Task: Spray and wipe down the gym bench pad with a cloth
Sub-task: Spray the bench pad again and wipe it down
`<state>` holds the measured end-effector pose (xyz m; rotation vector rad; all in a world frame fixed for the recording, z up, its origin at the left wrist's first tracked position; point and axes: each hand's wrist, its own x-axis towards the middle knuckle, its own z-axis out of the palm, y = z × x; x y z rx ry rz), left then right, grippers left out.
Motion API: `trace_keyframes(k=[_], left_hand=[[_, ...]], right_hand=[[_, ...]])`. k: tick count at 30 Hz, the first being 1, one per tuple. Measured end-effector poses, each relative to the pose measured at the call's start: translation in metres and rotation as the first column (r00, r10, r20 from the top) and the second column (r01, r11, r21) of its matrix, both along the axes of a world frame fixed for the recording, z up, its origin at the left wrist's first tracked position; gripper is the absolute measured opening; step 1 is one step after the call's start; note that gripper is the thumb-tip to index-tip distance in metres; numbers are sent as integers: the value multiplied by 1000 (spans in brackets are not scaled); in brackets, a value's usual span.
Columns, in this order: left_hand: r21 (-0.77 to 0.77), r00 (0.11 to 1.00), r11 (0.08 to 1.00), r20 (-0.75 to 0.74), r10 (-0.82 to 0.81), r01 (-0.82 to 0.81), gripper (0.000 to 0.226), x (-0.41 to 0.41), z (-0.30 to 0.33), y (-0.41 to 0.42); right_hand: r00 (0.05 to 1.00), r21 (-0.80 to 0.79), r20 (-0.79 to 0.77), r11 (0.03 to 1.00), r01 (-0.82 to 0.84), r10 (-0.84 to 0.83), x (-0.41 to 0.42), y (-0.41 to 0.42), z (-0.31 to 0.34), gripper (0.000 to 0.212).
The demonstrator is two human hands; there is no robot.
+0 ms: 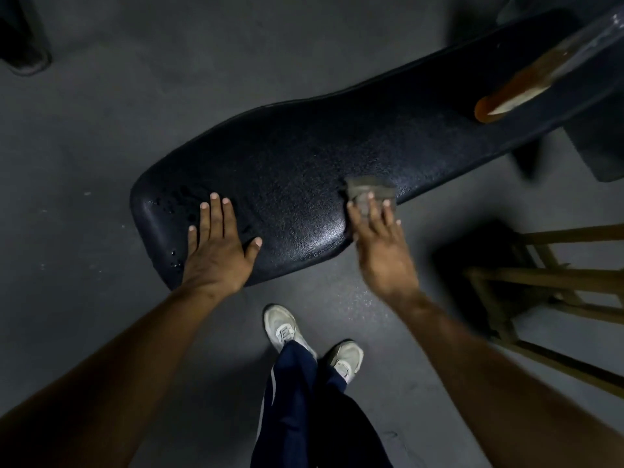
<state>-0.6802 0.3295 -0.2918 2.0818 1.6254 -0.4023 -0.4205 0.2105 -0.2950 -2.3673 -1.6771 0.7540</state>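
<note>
Bench pad (pixel 304 170) under both hands, wiping underway. Right hand (pixel 381 244) presses grey cloth (pixel 368 189) beneath its fingertips; left hand (pixel 216 244) flat, fingers spread, empty. Droplets beside left hand unwiped; far end with bottle (pixel 513 89) left.

Single view only; no second view to compare. The head-worn camera looks steeply down and forward from standing height. The wide-angle lens bends straight edges near the frame borders. The bench pad (pixel 304 177) runs diagonally from lower left to upper right across the middle of the frame, close below the lens. Both forearms enter from the bottom corners, with the left hand (pixel 216 244) and right hand (pixel 381 244) near centre. The wearer's shoes (pixel 283 327) sit at bottom centre on the grey floor (pixel 101 113). A wooden frame (pixel 557 285) is cut by the right edge.
</note>
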Motion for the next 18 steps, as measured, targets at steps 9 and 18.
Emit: trace_keyframes(k=[9,18], left_hand=[[-10,998,1000,-54,-15,14,87,3,-1,0],[14,997,1000,-76,-27,28,87,5,-3,-1]], right_hand=[[990,34,-79,992,123,-120,7,26,-9,60],[965,76,-43,964,-256,260,-98,-51,-10,72]])
